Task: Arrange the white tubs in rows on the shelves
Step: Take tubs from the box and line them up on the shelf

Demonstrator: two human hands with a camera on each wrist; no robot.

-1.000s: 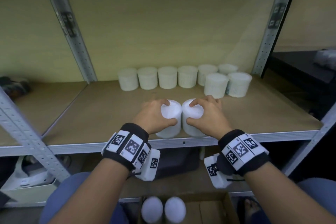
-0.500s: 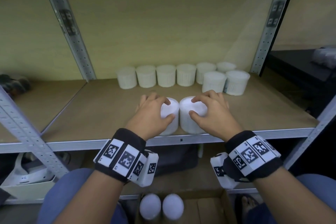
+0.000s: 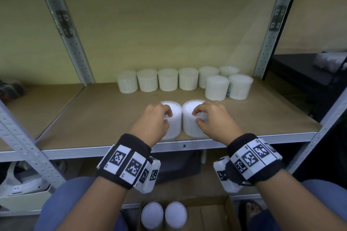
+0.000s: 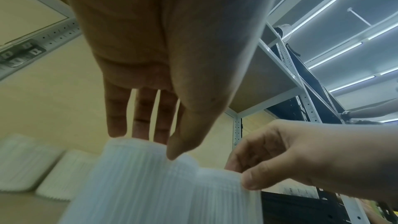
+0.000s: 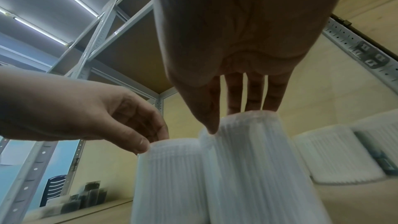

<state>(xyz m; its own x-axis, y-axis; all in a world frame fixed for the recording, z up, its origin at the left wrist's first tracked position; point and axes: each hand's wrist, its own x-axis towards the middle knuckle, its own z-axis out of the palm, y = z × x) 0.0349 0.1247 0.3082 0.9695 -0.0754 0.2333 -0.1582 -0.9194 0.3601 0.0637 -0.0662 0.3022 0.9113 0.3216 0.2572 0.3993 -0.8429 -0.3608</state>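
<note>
- The left hand (image 3: 152, 120) grasps the left tub (image 3: 173, 120) from above, fingertips and thumb curled over its top rim; the left wrist view shows the thumb pressed on the near edge of the rim and the fingers (image 4: 140, 113) reaching down behind it.
- The right hand (image 3: 214, 118) grasps the right tub (image 3: 189, 120) the same way — thumb on the near rim, fingers (image 5: 254, 91) hooked over the far rim.
- The two held tubs stand upright side by side, touching or nearly so, on the shelf board (image 3: 93, 114) close to its front metal edge (image 3: 187, 145).
- At the back of the board, against the wall, a back row of tubs (image 3: 167, 80) runs from the middle toward the right upright (image 3: 270, 30); two front tubs (image 3: 227, 88) stand just before the right end of that row.
- Bare board lies between the held pair and the back row, and a wide stretch is open to the left, up to the left upright (image 3: 65, 28).
- Below the shelf edge, an open cardboard box (image 3: 212, 212) holds two more tubs (image 3: 163, 215), side by side at its left end — seen from above.
</note>
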